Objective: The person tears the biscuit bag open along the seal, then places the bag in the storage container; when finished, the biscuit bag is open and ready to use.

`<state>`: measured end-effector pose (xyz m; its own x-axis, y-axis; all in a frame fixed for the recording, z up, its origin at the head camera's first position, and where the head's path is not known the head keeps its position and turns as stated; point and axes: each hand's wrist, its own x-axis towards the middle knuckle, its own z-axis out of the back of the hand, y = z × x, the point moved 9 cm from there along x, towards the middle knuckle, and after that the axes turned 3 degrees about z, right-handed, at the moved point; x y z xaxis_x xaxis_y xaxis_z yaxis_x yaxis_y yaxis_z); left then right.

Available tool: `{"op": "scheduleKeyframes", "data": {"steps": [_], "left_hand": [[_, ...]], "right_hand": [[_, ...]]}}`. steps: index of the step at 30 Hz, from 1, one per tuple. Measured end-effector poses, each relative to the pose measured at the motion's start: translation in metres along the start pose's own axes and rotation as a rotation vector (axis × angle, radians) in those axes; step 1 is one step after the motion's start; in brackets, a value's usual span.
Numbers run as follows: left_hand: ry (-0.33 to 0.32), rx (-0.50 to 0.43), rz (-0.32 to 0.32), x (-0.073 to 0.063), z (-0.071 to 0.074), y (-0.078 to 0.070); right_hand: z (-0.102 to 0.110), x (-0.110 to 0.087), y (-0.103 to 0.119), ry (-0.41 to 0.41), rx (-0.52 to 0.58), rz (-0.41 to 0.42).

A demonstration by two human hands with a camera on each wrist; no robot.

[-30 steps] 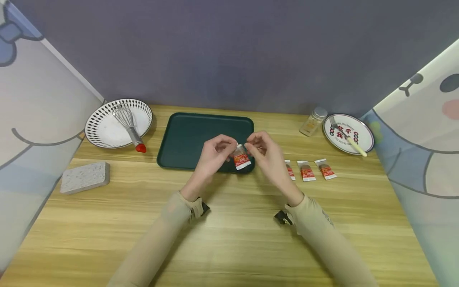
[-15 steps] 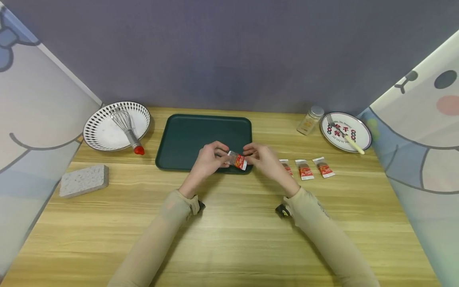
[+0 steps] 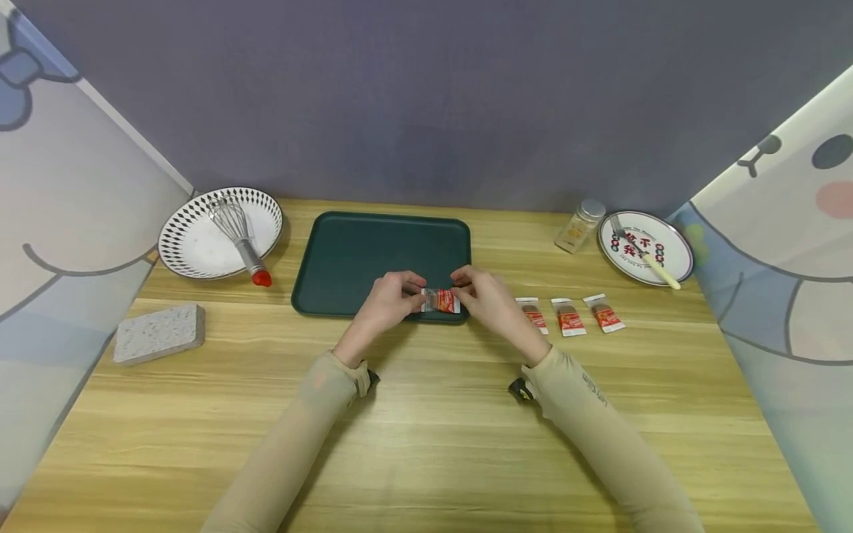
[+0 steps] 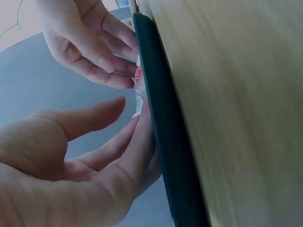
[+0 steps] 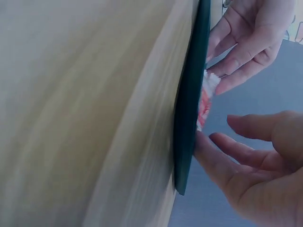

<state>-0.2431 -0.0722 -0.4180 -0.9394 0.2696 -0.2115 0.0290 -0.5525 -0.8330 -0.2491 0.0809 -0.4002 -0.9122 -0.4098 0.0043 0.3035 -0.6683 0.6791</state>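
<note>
A small red-and-clear snack packet [image 3: 440, 300] lies flat at the front right of the dark green tray [image 3: 373, 252], along its near rim. My left hand [image 3: 389, 296] is at the packet's left end. In the left wrist view its thumb stands well apart from the fingers, and a fingertip meets the white crimped end of the packet [image 4: 138, 101]. At the right end is my right hand [image 3: 486, 297], fingertips right at the wrapper. The right wrist view has that thumb raised off the packet [image 5: 204, 109], with the other fingers loosely extended by the tray rim [image 5: 187, 123].
Three similar packets [image 3: 569, 317] lie in a row right of the tray. A glass shaker jar [image 3: 579, 226] and a plate [image 3: 676, 252] with a fork [image 3: 649, 259] stand back right. Left are a patterned bowl [image 3: 183, 248], holding a whisk [image 3: 248, 252], and a grey stone block [image 3: 160, 333].
Held up between both hands one second ago, the packet has turned sideways and come down onto the tray. Both hands have lowered with it, and their thumbs are now off it.
</note>
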Motion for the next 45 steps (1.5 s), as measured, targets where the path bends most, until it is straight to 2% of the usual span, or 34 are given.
{"op": "scheduleKeyframes", "data": {"steps": [5, 7, 10, 12, 14, 16, 20, 25, 30, 33, 37, 40, 45], "left_hand": [[0.010, 0.040, 0.000, 0.001, -0.001, -0.001], [-0.011, 0.057, -0.016, 0.000, 0.001, -0.004], [-0.090, 0.079, -0.080, -0.006, 0.008, -0.014], [-0.146, 0.081, -0.144, -0.012, 0.011, -0.024], [-0.160, 0.049, -0.195, -0.019, 0.008, -0.036], [-0.121, 0.003, -0.225, -0.023, -0.002, -0.048], [0.031, -0.042, -0.237, -0.023, -0.038, -0.069], [0.202, -0.055, -0.165, -0.013, -0.090, -0.080], [0.308, -0.130, -0.078, -0.003, -0.130, -0.079], [0.338, -0.176, -0.053, -0.001, -0.140, -0.075], [0.368, -0.212, -0.071, -0.001, -0.143, -0.076], [0.382, -0.260, -0.070, -0.003, -0.140, -0.075], [0.352, -0.324, -0.069, -0.007, -0.129, -0.075]], "right_hand": [[0.002, -0.006, 0.001, -0.004, -0.020, -0.005], [0.006, -0.009, 0.002, -0.030, -0.015, 0.000], [0.019, -0.019, 0.003, -0.096, 0.012, 0.005], [0.034, -0.028, 0.002, -0.143, 0.030, 0.007], [0.049, -0.039, -0.003, -0.169, 0.034, -0.002], [0.064, -0.050, -0.010, -0.174, 0.014, -0.020], [0.084, -0.073, -0.031, -0.146, -0.058, -0.074], [0.085, -0.094, -0.055, -0.091, -0.125, -0.123], [0.076, -0.100, -0.069, -0.047, -0.119, -0.128], [0.072, -0.097, -0.067, -0.053, -0.104, -0.103], [0.070, -0.096, -0.063, -0.077, -0.093, -0.080], [0.069, -0.097, -0.063, -0.093, -0.037, -0.083], [0.071, -0.096, -0.066, -0.144, 0.116, -0.117]]}}
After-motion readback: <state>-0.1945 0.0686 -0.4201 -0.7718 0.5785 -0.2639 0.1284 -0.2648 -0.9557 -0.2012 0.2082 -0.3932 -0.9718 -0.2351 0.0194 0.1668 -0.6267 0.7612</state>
